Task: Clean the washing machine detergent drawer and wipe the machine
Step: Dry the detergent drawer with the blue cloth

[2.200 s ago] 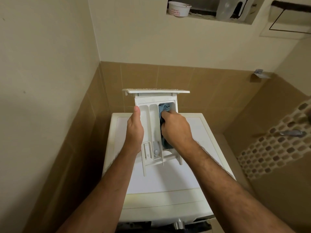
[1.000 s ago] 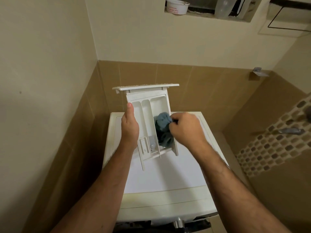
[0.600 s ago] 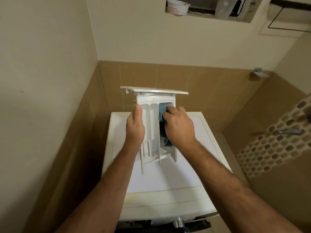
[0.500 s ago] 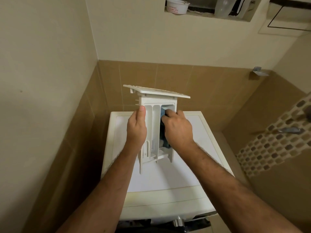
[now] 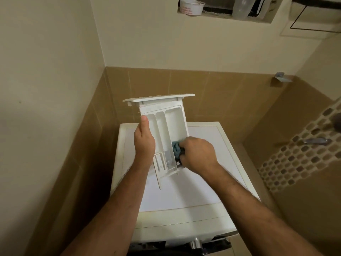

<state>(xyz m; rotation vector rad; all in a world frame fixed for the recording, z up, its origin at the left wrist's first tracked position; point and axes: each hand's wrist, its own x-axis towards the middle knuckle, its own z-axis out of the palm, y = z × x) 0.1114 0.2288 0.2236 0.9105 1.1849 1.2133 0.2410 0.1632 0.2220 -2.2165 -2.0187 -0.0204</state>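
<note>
Detergent drawer (image 5: 166, 124): white. Cloth (image 5: 176, 150): blue-grey. Washing machine (image 5: 184, 196) top: white, cream edging. Upper walls (image 5: 48, 52): cream. Lower wall tiles (image 5: 217, 93): tan-brown. Mosaic band (image 5: 299, 156): brown and beige pebble pattern.

- Cream painted wall (image 5: 46, 71) at frame left, meeting the back wall at a corner in upper centre.
- Brown tile band (image 5: 212, 93) across the lower walls, cream paint above.
- Recessed niche (image 5: 221, 15) at top, holding a white tub (image 5: 191, 7) at its left and a clear plastic jug (image 5: 241, 8) further right.
- Mosaic tile strip (image 5: 299, 156) slanting along the right wall, a metal tap handle (image 5: 315, 140) on it.
- Small metal bracket (image 5: 280, 77) upper right.
- Warm, dim light.
</note>
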